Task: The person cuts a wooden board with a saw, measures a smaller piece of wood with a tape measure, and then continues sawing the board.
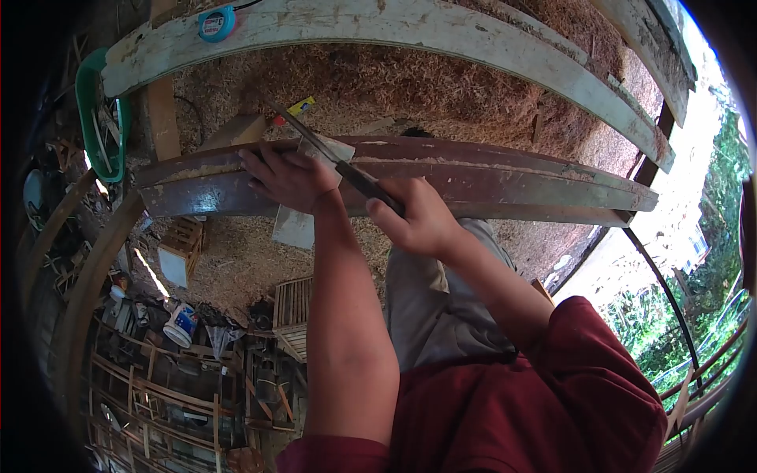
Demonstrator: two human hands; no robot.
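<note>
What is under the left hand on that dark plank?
The left hand presses a small pale wood piece against the dark plank; the fingers cover its left part.

You won't find any readable text here: the tape measure [216, 23] has a red label and the white bucket [181, 324] a blue one, but both are too small to read.

tape measure [216, 23] on upper plank [410, 31], basket [98, 110] left, bucket [181, 325] below
</note>
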